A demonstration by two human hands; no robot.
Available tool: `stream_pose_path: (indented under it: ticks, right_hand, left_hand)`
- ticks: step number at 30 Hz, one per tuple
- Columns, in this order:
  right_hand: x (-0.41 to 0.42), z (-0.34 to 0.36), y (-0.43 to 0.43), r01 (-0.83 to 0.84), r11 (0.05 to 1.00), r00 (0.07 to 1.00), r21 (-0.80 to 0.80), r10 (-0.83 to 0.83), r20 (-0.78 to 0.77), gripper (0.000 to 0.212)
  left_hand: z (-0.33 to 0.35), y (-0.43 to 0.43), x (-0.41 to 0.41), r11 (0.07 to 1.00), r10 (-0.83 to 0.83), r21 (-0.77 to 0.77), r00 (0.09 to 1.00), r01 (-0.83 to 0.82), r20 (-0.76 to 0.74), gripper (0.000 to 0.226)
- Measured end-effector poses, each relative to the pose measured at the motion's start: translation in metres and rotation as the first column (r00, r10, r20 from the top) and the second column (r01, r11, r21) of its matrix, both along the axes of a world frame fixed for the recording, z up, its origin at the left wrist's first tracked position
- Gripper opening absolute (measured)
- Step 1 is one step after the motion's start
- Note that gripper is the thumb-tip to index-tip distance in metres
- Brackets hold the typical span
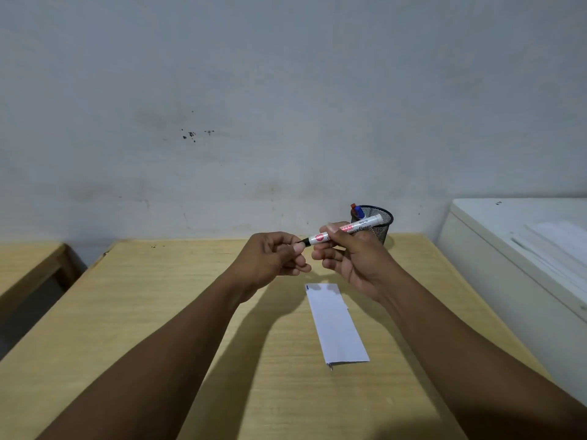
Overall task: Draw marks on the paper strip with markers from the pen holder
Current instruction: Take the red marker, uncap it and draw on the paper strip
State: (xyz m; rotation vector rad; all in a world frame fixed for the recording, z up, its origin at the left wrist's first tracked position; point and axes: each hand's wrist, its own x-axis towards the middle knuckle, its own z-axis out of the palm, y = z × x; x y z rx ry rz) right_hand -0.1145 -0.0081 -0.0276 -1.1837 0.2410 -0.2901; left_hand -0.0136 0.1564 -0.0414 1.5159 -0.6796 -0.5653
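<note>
Above the wooden bench (158, 312) both hands are raised with a white marker (344, 231) between them. The right hand (352, 252) is closed around the marker's barrel, which slants up to the right toward the pen holder. The left hand (274, 257) is curled shut at the marker's dark end, thumb and fingers pinched there; whether a cap lies inside that grip cannot be told. The paper strip (336, 325) lies flat on the bench just below the hands, running away from the viewer, with a small blue mark (307, 287) at its far left corner and its near end folded under. The hands' shadows fall across the bench and the strip's far end. The black mesh pen holder (379, 225) stands at the back of the bench near the wall, partly hidden behind the right hand and marker, with a red and a blue marker top (357, 211) showing above its rim. A white cabinet-like unit (508, 249) stands to the right of the bench, and another wooden surface (28, 268) sits to the left.
</note>
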Motion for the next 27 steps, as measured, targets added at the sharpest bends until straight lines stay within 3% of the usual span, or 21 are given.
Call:
stream_pose_path:
  ticks: [20,23,25,27]
  right_hand:
    - [0.001,-0.017,-0.002,-0.139,0.990,0.989,-0.036,0.141,0.050,0.015]
    - [-0.004,-0.011,-0.014,-0.062,0.998,0.996,0.004,0.062,0.061,0.015]
    - [-0.012,-0.006,-0.031,0.005,0.999,0.999,-0.035,-0.003,0.042,0.013]
    - [-0.017,-0.005,-0.042,0.042,0.986,0.999,-0.159,-0.044,-0.006,0.006]
  left_hand:
    - [-0.017,0.006,0.005,0.996,-0.041,-0.084,0.976,0.024,-0.215,0.011]
    - [-0.023,0.015,0.014,0.988,0.048,-0.124,0.953,-0.089,-0.300,0.013]
    - [-0.032,0.034,0.028,0.982,0.160,-0.058,0.954,-0.180,-0.255,0.011]
    - [-0.041,0.051,0.036,0.963,0.220,0.160,0.975,-0.218,0.005,0.006]
